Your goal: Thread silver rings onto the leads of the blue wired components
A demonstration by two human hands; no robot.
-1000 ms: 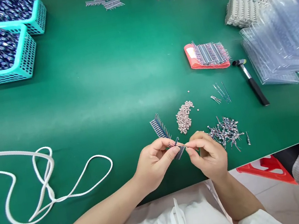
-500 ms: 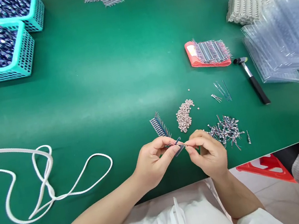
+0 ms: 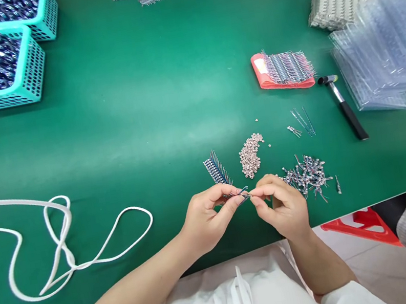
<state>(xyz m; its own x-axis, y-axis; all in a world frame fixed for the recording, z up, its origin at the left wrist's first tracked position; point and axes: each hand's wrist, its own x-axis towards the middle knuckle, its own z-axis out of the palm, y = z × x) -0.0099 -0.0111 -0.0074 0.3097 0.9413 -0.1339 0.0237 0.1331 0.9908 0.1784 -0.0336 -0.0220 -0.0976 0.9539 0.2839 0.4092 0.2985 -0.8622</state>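
Note:
My left hand [image 3: 206,219] pinches a small blue component with thin metal leads [image 3: 240,193] above the near edge of the green table [image 3: 140,105]. My right hand [image 3: 282,206] meets it from the right, thumb and forefinger closed on a tiny piece at the component's tip that I cannot make out. Just beyond the hands lie a row of blue leaded parts [image 3: 216,169], a pile of small pinkish rings [image 3: 250,155] and a heap of loose leaded parts [image 3: 306,175].
A white cord [image 3: 57,238] loops at the left. Two teal baskets [image 3: 29,80] of dark blue parts stand far left. A red tray of parts [image 3: 283,71], a small hammer [image 3: 343,105] and clear plastic sheets [image 3: 388,48] lie right. Other people's hands show at the far and right edges.
Both hands stay pinched together on the component; it has tilted so less of it shows below my fingers. The view has shifted slightly.

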